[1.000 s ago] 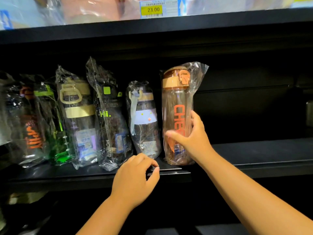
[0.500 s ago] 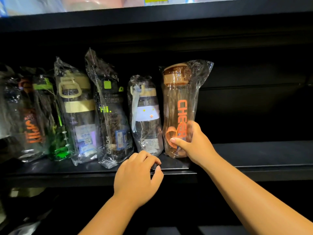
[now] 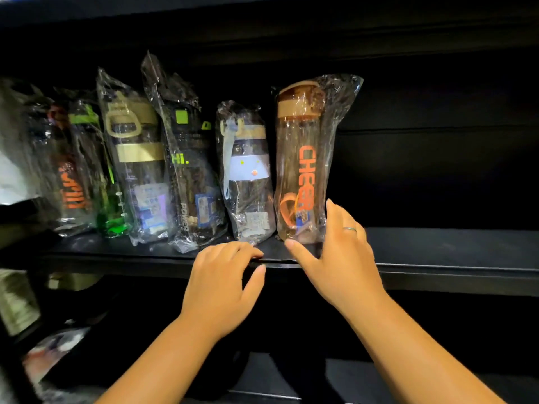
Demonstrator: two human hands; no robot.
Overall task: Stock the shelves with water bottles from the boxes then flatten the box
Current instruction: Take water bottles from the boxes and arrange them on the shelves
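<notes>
An orange-tinted water bottle (image 3: 300, 158) in clear wrap, printed "CHEER", stands upright on the black shelf (image 3: 437, 249), last on the right of a row of wrapped bottles. My right hand (image 3: 341, 258) is at its lower right. The thumb lies at the base and the straight fingers touch the wrap beside the bottle. My left hand (image 3: 221, 287) holds the shelf's front edge, fingers curled on top and thumb against the lip, just before a small bottle with a lilac band (image 3: 248, 170).
Further left stand a dark "Hi." bottle (image 3: 189, 176), a beige-lidded bottle (image 3: 137, 158), a green one (image 3: 108, 199) and one with orange lettering (image 3: 70, 188). The shelf's right stretch (image 3: 455, 243) is bare. Blurred goods (image 3: 17, 304) sit lower left.
My right hand has slid down the orange bottle and its fingers have straightened out of their grip. The bottle now stands on the shelf. My left hand has stayed on the shelf edge.
</notes>
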